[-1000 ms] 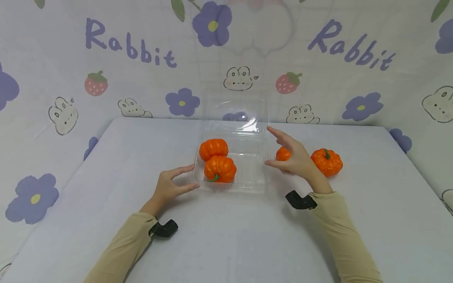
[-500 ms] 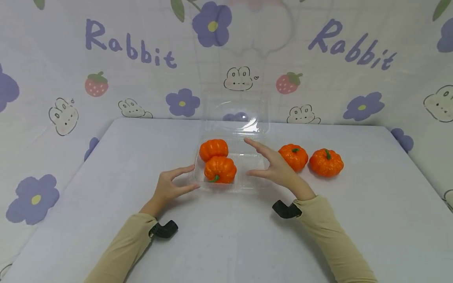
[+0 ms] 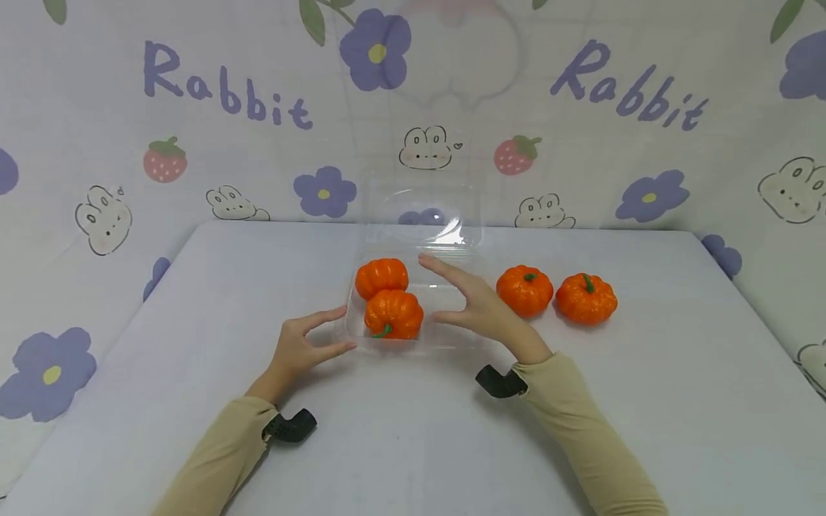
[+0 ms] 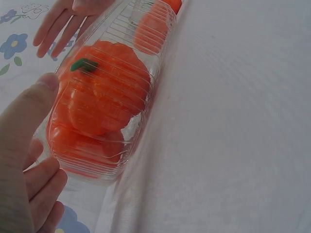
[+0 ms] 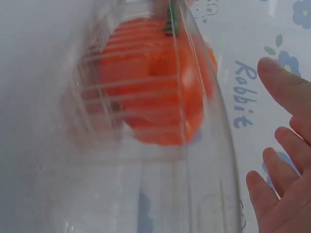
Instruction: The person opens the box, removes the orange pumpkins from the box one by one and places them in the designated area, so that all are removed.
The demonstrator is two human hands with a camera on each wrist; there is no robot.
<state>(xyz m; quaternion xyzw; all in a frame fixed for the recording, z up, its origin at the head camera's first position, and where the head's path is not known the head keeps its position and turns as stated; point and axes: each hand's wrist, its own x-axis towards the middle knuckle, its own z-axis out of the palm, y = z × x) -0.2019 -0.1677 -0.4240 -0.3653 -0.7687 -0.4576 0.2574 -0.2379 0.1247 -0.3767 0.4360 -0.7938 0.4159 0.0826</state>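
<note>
A clear plastic clamshell box [image 3: 445,342] lies in mid-table with its lid [image 3: 422,208] raised at the back. In its left half are two orange toy pumpkins: a rear one [image 3: 382,278] and a front one [image 3: 395,314] with a green stem. My left hand [image 3: 298,350] touches the box's front left corner, thumb and index finger spread around it; the left wrist view shows the thumb tip [image 4: 48,80] at the rim. My right hand [image 3: 484,309] hovers over the box's right half with thumb and fingers apart, holding nothing.
Two more orange toy pumpkins, one nearer the box [image 3: 525,291] and one farther right [image 3: 586,299], sit on the white tabletop [image 3: 387,444]. A white patterned cloth [image 3: 258,158] hangs behind the table.
My right hand has moved left from the box's right edge to above its right half, uncovering the nearer loose pumpkin. The left hand stays at the corner. The head view has shifted slightly.
</note>
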